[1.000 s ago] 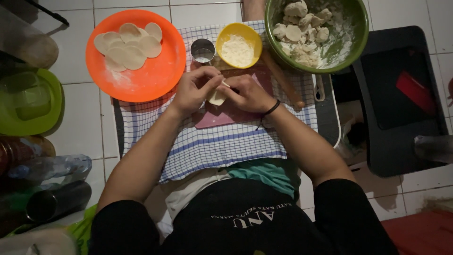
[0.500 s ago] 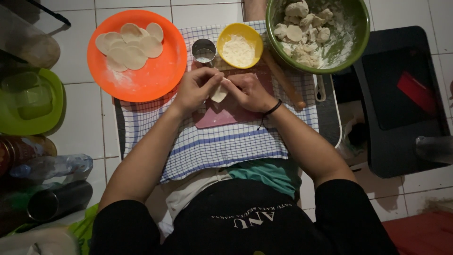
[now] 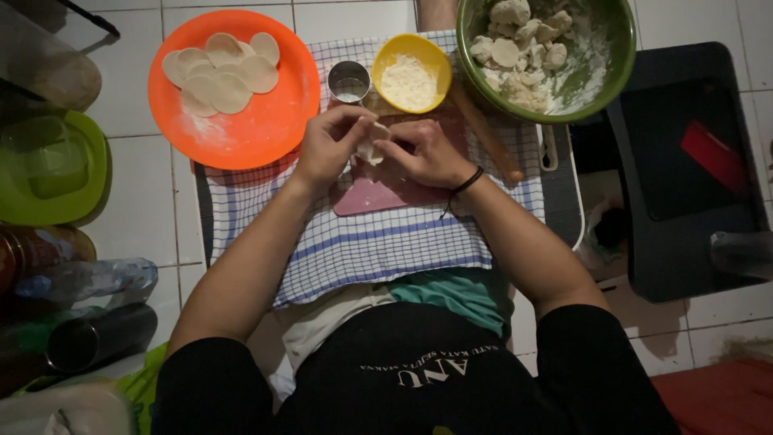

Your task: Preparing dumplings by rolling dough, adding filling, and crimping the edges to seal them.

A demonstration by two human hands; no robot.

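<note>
My left hand (image 3: 328,143) and my right hand (image 3: 425,151) meet over a pink board (image 3: 378,193) and together pinch a small pale piece of dough (image 3: 371,148) between the fingertips. A black band circles my right wrist. The board lies on a blue-and-white checked cloth (image 3: 370,242). Behind the hands stand a small metal cup (image 3: 349,82) and a yellow bowl of flour (image 3: 411,73). An orange plate (image 3: 241,121) at the left carries several flat dough rounds. A green bowl (image 3: 600,72) at the upper right holds several floured dough lumps.
A wooden rolling pin (image 3: 487,133) lies right of the board. On the tiled floor at the left are a green lidded container (image 3: 48,165), bottles (image 3: 80,278) and a dark cylinder (image 3: 101,334). A black tray with a red item (image 3: 713,157) sits at the right.
Both hands stay over the board, fingers shifting slightly around the dough piece. Nothing else has moved.
</note>
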